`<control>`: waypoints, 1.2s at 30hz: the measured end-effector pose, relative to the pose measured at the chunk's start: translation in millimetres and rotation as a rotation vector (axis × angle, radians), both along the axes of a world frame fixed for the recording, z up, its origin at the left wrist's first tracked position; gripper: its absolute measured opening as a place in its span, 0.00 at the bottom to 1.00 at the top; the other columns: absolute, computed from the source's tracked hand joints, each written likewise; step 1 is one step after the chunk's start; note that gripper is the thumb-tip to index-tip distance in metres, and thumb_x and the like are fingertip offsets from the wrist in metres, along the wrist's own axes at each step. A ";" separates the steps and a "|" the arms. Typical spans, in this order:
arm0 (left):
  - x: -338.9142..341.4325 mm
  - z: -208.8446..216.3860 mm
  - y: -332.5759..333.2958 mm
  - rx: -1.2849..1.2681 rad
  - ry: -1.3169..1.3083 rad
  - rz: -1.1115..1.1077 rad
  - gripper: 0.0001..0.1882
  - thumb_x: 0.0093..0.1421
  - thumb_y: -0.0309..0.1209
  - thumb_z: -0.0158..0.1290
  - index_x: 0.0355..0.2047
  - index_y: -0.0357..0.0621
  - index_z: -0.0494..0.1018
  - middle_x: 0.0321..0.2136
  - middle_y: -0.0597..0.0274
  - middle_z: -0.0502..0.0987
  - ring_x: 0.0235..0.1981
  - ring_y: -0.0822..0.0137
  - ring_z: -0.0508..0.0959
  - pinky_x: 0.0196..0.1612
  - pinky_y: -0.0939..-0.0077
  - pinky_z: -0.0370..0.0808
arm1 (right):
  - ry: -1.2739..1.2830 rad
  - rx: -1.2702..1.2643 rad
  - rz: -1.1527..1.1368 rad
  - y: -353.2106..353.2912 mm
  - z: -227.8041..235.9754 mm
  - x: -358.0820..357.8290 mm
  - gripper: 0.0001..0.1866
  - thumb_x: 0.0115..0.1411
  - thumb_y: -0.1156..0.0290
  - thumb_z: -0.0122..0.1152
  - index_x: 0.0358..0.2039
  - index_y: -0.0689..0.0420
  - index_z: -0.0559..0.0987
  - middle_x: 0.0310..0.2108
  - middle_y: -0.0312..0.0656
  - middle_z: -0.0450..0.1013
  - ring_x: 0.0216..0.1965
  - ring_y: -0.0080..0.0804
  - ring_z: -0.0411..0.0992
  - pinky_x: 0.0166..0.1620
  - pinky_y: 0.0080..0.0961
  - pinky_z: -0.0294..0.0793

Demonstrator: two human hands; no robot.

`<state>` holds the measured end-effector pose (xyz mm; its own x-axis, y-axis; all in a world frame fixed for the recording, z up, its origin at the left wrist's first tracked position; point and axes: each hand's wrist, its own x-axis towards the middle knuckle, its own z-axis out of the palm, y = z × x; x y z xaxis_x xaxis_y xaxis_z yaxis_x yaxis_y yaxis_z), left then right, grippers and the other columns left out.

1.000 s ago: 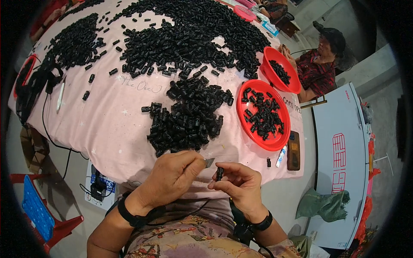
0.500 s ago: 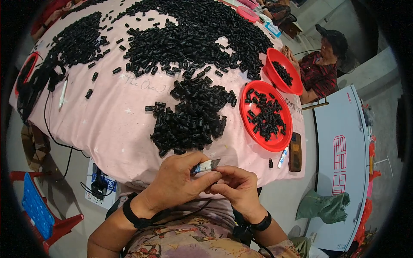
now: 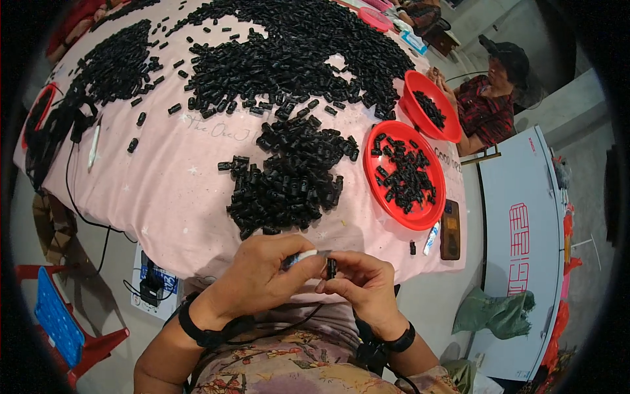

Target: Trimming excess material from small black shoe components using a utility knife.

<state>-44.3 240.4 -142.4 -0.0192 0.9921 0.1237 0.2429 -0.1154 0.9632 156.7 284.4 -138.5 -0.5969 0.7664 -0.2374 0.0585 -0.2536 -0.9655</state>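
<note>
In my left hand (image 3: 264, 270) is a small knife (image 3: 323, 253), its white and blue wrapped handle mostly covered by my fingers. The short grey blade points right, beside a small black cylindrical plastic part (image 3: 331, 268). My right hand (image 3: 365, 284) pinches that part upright between thumb and fingertips. Both hands are close together at the table's near edge. Just beyond them lies a heap of similar black parts (image 3: 282, 187). A red bowl (image 3: 441, 207) with more black parts stands to the right of the heap.
The pink cloth (image 3: 167, 197) bears a larger spread of black parts (image 3: 275, 65). A second red bowl (image 3: 453, 134) sits before a person (image 3: 489, 105) in a dark hat. At the right edge lies a phone (image 3: 450, 230); a red-and-blue chair (image 3: 59, 315) stands at the left.
The black part has come into view upright between my right fingertips. My left hand has turned slightly, covering more of the knife's handle.
</note>
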 end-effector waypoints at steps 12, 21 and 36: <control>2.6 -5.2 -1.8 0.119 0.005 -0.047 0.08 0.60 0.27 0.47 0.28 0.37 0.74 0.20 0.51 0.72 0.21 0.53 0.74 0.25 0.68 0.69 | 0.010 0.006 -0.027 4.7 -0.6 2.7 0.21 0.56 0.86 0.59 0.51 0.65 0.73 0.31 0.40 0.74 0.33 0.28 0.77 0.40 0.22 0.78; -3.0 -3.9 -1.2 0.003 -0.119 0.108 0.08 0.61 0.26 0.47 0.30 0.33 0.73 0.19 0.52 0.70 0.19 0.64 0.71 0.25 0.73 0.67 | -0.005 0.247 -0.443 63.8 -8.4 34.1 0.22 0.58 0.82 0.58 0.53 0.63 0.70 0.33 0.39 0.73 0.31 0.29 0.77 0.34 0.20 0.77; -8.1 -3.8 0.3 -0.084 -0.133 0.181 0.10 0.62 0.28 0.47 0.31 0.32 0.73 0.19 0.54 0.71 0.20 0.68 0.70 0.27 0.74 0.68 | -0.232 0.765 -0.175 98.4 -41.0 -16.3 0.12 0.53 0.80 0.63 0.39 0.61 0.79 0.35 0.40 0.73 0.30 0.21 0.71 0.29 0.18 0.73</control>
<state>-52.4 240.7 -146.2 -0.2080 0.9778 0.0258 0.1225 -0.0001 0.9925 140.4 382.8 -179.5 -0.4537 0.8439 0.2864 0.2986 0.4468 -0.8433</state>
